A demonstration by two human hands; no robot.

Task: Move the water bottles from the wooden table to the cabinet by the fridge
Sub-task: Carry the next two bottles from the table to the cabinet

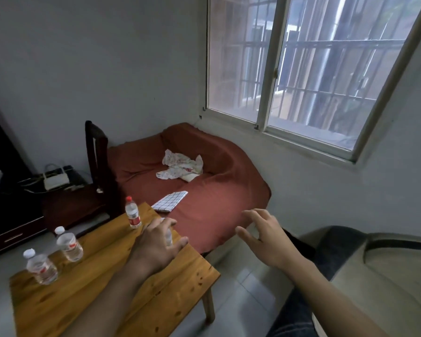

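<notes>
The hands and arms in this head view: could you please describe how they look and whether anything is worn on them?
Both the left hand and the right hand are bare: no gloves, rings, watch or bracelets show. Both forearms are uncovered as far as the frame edge, with no sleeves in view. No markings are visible on either.

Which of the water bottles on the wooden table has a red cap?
The bottle at the table's far edge, just beyond the left hand. The two near the left edge have white caps.
</notes>
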